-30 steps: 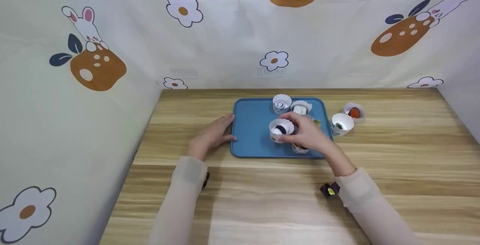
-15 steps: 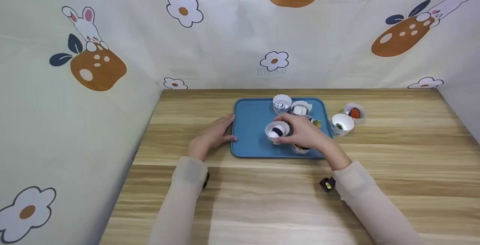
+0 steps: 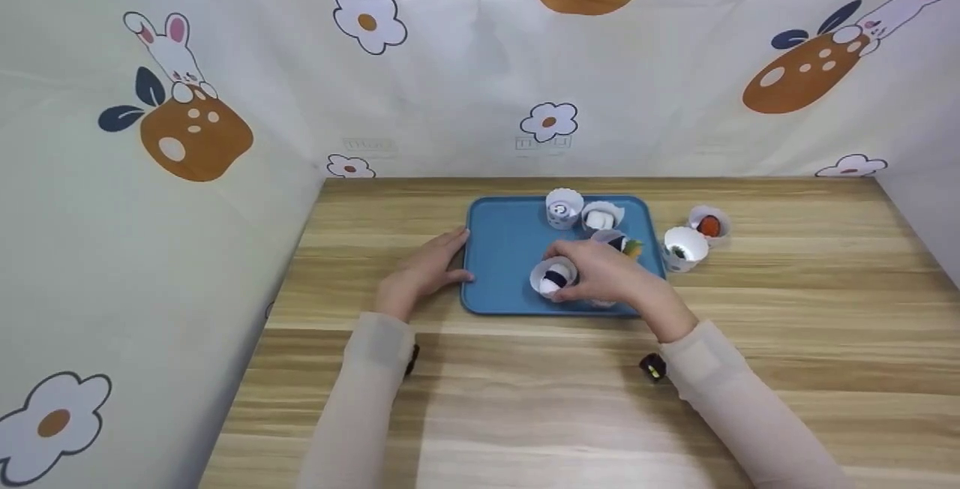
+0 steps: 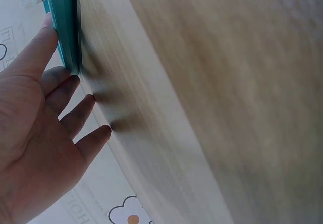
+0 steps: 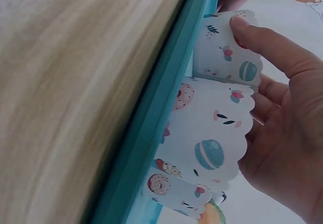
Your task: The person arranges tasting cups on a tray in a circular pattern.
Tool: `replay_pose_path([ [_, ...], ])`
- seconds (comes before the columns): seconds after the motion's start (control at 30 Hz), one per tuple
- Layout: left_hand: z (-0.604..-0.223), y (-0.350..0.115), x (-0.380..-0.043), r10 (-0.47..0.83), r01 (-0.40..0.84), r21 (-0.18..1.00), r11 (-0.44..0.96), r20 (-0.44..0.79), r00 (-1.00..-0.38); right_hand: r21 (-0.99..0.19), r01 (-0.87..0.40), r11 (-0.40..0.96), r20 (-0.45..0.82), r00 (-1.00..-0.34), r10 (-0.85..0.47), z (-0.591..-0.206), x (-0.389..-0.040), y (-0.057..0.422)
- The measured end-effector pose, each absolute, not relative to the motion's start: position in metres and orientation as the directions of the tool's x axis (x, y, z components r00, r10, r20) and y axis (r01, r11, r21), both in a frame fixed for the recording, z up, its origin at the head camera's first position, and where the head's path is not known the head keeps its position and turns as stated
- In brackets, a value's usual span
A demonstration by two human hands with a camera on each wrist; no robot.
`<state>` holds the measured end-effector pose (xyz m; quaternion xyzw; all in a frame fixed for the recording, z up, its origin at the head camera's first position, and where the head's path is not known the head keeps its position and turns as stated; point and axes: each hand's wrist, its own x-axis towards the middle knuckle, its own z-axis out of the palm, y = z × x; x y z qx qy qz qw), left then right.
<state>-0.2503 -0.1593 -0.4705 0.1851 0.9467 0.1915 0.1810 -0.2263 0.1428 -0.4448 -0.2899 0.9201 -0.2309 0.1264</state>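
At the left edge of a blue tray (image 3: 499, 241), my left hand (image 3: 421, 277) rests with its fingers spread. The left wrist view has the thumb against the tray's rim (image 4: 68, 37) and other fingertips at the tabletop. My right hand (image 3: 604, 273) pinches a white paper cup (image 3: 539, 282) holding a white toy sushi piece with a black band (image 3: 555, 277), at the tray's front middle. In the right wrist view the thumb lies on the outside of this printed cup (image 5: 222, 45). A second printed cup (image 5: 209, 128) stands beside it, mostly hidden under my hand in the head view.
On the tray's back part stand a cup with a whitish swirl piece (image 3: 563, 211) and a cup with white pieces (image 3: 602, 217). Right of the tray are a cup with something green (image 3: 684, 250) and one with an orange-red piece (image 3: 709, 225). A dark piece (image 3: 652, 367) lies near my right sleeve.
My right hand has brought the cup with the banded piece slightly left and toward the tray's front edge, lower onto it. My left hand has stayed at the tray's edge.
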Motion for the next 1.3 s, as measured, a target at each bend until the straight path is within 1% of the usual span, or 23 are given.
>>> replay_pose_path([
  [0.2, -0.47, -0.159, -0.25, 0.423, 0.281, 0.435, 0.855, -0.273, -0.864, -0.441, -0.497, 0.747, -0.122, -0.792, -0.598, -0.441, -0.223, 0.141],
  [0.37, -0.469, -0.159, -0.25, 0.441, 0.302, 0.438, 0.847, -0.259, -0.859, -0.371, -0.544, 0.752, -0.115, -0.777, -0.619, -0.438, -0.22, 0.141],
  [0.47, -0.469, -0.159, -0.25, 0.445, 0.306, 0.441, 0.844, -0.257, -0.858, -0.35, -0.556, 0.754, -0.111, -0.775, -0.622, -0.437, -0.217, 0.141],
  [0.6, -0.47, -0.159, -0.251, 0.453, 0.313, 0.449, 0.837, -0.246, -0.857, -0.346, -0.559, 0.753, -0.109, -0.773, -0.624, -0.436, -0.216, 0.141],
  [1.1, -0.47, -0.16, -0.251, 0.438, 0.298, 0.439, 0.847, -0.261, -0.86, -0.345, -0.558, 0.755, -0.118, -0.772, -0.624, -0.433, -0.212, 0.146],
  [1.3, -0.469, -0.16, -0.25, 0.444, 0.303, 0.447, 0.842, -0.254, -0.859, -0.367, -0.569, 0.736, -0.071, -0.772, -0.632, -0.423, -0.207, 0.153],
])
